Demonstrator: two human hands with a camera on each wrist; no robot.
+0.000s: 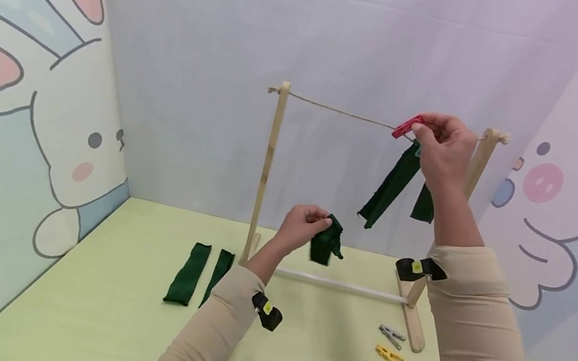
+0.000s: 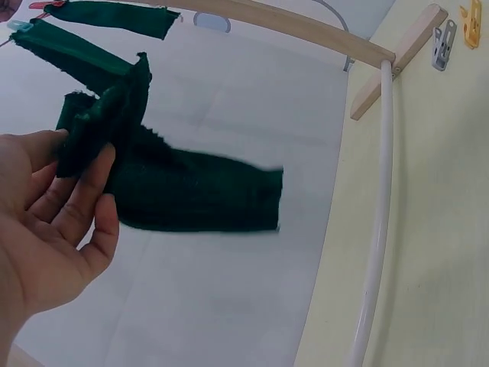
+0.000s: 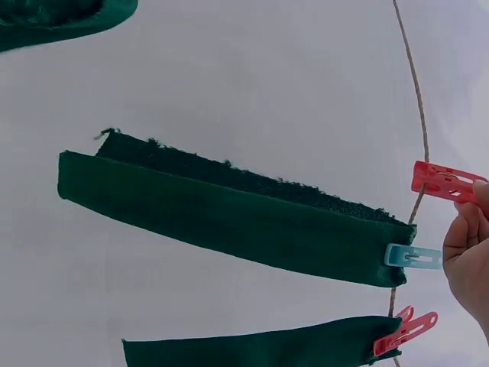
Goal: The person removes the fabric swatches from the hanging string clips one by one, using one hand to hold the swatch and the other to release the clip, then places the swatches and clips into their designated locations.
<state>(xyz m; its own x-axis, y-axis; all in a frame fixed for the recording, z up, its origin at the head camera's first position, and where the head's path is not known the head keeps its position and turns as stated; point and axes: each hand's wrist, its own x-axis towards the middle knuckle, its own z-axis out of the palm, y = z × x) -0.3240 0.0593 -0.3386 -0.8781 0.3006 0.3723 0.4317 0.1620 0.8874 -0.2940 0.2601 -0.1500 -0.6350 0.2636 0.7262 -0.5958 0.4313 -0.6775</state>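
green cloth (image 1: 320, 249) hangs near the middle of the head view, bunched where the left hand (image 1: 299, 229) pinches it, its free end dropping almost straight down. the rope (image 1: 336, 110) spans the frame above it, well apart. the right hand (image 1: 448, 147), at upper right, is much nearer the rope; its thumb and fingers pinch a red clip (image 3: 447, 183) whose nose overlaps the rope in the right wrist view, though i cannot tell whether it grips there. the held cloth thus lies below and left of that clip, long axis crosswise to the rope, like the hung strip (image 1: 391, 186) just beside the clip. the gap that matters, i judge, is the upward one between cloth and rope.
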